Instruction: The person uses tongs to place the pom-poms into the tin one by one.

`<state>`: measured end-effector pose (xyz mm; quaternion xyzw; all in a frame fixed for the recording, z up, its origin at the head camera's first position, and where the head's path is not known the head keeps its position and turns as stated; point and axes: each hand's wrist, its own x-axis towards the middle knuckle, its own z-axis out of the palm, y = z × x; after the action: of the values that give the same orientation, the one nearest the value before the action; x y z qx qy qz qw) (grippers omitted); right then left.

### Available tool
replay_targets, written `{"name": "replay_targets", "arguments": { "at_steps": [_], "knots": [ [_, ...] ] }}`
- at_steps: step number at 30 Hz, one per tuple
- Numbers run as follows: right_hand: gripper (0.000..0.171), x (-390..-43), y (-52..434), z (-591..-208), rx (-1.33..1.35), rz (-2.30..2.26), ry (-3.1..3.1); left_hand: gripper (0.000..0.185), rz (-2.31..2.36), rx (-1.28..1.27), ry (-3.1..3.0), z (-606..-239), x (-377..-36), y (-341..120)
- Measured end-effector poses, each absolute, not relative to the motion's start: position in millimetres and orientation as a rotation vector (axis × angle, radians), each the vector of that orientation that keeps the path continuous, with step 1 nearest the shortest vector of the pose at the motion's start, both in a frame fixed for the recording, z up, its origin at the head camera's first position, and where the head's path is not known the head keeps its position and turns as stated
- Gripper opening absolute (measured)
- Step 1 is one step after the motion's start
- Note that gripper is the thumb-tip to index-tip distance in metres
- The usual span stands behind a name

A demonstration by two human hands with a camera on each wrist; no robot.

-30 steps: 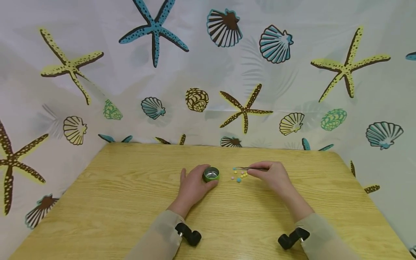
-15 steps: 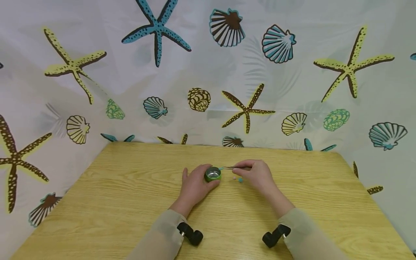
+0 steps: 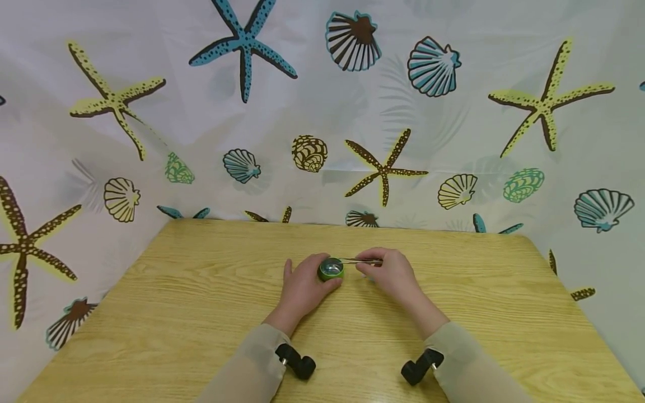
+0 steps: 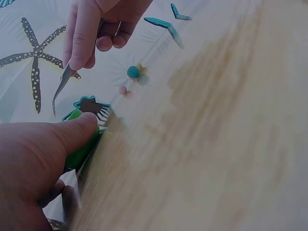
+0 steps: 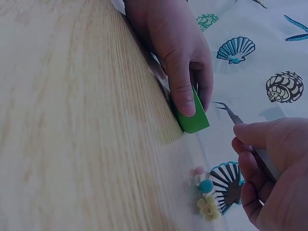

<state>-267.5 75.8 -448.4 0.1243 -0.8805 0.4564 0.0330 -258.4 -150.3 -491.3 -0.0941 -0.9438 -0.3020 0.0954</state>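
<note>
The left hand (image 3: 302, 285) grips a small green cup (image 3: 331, 269) on the wooden worktop (image 3: 201, 313), thumb curled against its near wall and fingers wrapped round the far side; the left wrist view shows the thumb pressed flat on the green wall. The cup stands upright, its shiny metal inside facing up.

The right hand (image 3: 390, 274) pinches a pair of slim metal tweezers (image 3: 360, 261) between thumb and fingers, the other fingers curled under. The tweezer tips sit just beside the cup's rim on its right side — at or a little above the opening. Whether they carry a bead cannot be told: in both wrist views the tips look bare, but they are thin and partly blurred.

A small cluster of beads (image 5: 206, 195) — pink, teal and yellow — lies on the worktop to the right of the cup, near the right hand and apart from the cup itself. In the head view the right hand hides most of them.

Judging from this, the moving of beads into the cup is under way but far from finished: several beads lie outside the cup, and none can be made out inside it.
</note>
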Motion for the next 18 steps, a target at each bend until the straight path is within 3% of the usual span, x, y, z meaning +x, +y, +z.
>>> {"name": "replay_targets", "arguments": {
  "at_steps": [9, 18],
  "knots": [
    [0.011, -264, 84, -447, 0.314, 1.54, -2.651, 0.067, -0.897, -0.289, -2.788, -492, -258, -151],
    [0.019, -265, 108, -451, 0.183, 1.661, -2.59, 0.065, -0.904, -0.287, -2.781, -493, -257, -150]
  ]
}}
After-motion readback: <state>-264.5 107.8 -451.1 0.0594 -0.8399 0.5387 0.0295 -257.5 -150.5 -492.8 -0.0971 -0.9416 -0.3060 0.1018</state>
